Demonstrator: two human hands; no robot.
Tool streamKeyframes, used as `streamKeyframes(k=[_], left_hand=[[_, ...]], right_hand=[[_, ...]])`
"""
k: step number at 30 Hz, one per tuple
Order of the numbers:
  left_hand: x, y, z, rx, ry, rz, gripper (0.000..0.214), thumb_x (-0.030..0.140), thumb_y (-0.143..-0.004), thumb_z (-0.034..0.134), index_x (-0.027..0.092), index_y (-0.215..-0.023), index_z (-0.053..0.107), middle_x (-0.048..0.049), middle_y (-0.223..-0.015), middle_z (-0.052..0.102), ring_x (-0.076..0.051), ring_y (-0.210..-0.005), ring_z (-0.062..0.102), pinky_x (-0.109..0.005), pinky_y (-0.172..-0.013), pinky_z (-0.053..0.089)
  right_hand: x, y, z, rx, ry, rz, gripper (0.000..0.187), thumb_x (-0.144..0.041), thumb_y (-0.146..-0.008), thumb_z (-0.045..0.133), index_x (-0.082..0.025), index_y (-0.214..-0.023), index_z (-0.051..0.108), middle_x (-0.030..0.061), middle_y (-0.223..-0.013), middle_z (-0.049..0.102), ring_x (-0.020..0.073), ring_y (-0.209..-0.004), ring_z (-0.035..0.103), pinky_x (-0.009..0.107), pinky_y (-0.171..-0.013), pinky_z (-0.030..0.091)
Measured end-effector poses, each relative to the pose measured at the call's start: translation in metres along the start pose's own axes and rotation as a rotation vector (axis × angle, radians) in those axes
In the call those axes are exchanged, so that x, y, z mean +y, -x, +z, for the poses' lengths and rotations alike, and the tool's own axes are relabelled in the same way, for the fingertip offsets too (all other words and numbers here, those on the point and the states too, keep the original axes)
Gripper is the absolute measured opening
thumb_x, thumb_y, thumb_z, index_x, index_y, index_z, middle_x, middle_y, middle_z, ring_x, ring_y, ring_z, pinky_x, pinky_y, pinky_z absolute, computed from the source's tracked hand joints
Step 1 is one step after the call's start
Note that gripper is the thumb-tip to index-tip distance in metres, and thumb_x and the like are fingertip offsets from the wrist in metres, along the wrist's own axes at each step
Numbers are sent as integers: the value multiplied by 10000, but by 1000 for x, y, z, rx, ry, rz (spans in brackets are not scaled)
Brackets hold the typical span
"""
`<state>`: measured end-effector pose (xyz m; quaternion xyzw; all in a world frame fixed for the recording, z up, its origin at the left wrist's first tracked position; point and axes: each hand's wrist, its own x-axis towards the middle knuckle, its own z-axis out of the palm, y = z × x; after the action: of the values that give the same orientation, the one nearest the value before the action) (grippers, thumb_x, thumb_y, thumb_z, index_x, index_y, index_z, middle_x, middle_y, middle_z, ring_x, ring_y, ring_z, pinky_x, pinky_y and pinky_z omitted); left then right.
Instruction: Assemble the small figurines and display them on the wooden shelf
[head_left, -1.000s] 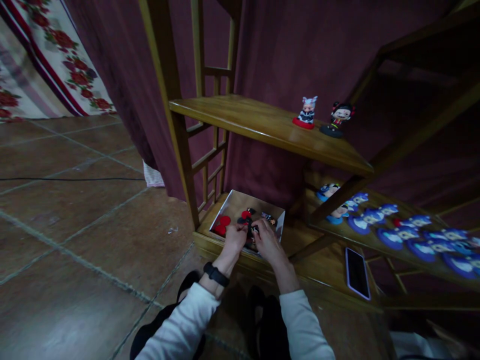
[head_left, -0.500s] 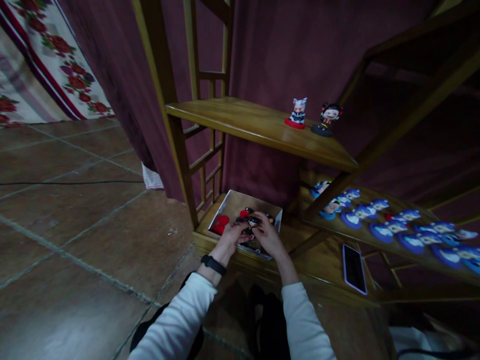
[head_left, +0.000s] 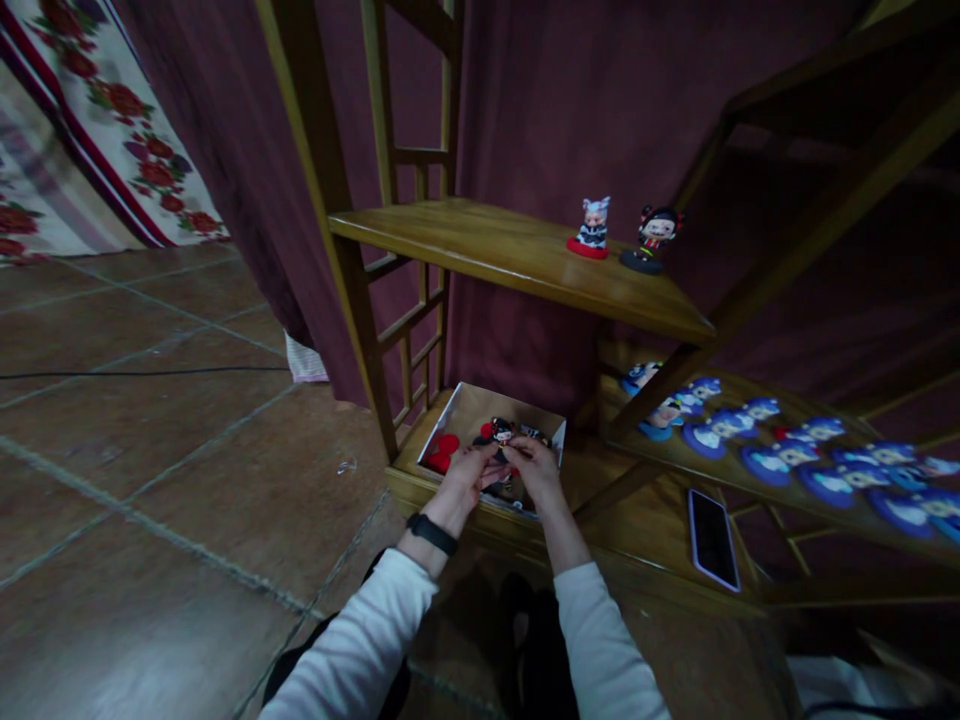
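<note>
Over an open cardboard box (head_left: 480, 395), both hands hold a small black-haired figurine (head_left: 502, 432) with red at its hair. My left hand (head_left: 470, 470) is closed at its lower left, and my right hand (head_left: 535, 464) pinches its right side. The figurine's face is turned toward me; its lower part is hidden by my fingers. Inside the box lie red round bases (head_left: 444, 447) at the left, and dark pieces partly covered by my hands.
The box sits on a low wooden shelf, with a phone (head_left: 713, 540) to its right. On the board above stand a white-haired figurine (head_left: 594, 225) on a red base and a black-haired figurine (head_left: 656, 236). Several blue-based figurines (head_left: 780, 460) line the right shelf.
The held figurine has turned more upright, so its face now shows. My right hand has dropped slightly and its fingers have shifted lower on the figurine.
</note>
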<state>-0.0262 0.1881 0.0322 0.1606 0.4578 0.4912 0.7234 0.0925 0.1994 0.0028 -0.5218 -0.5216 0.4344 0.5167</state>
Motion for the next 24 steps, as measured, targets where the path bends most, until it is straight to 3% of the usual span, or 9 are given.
streamKeyframes(k=[10, 24], left_hand=[[1, -2, -9, 10, -10, -11, 113, 119, -683, 665, 91, -689, 555, -42, -511, 594, -167, -515, 633, -303, -602, 557], [-7, -8, -11, 88, 56, -8, 142, 154, -683, 679, 119, -700, 542, 7, -514, 564, -93, -464, 569, -236, -561, 531]], right_hand=[[-10, 2, -5, 33, 279, -186, 70, -280, -633, 644, -214, -656, 654, 16, -782, 567, 176, -812, 538, 312, -772, 418], [-8, 11, 11, 92, 268, -208, 80, -271, -678, 601, -193, -663, 607, 32, -881, 566, 168, -840, 529, 295, -780, 417]])
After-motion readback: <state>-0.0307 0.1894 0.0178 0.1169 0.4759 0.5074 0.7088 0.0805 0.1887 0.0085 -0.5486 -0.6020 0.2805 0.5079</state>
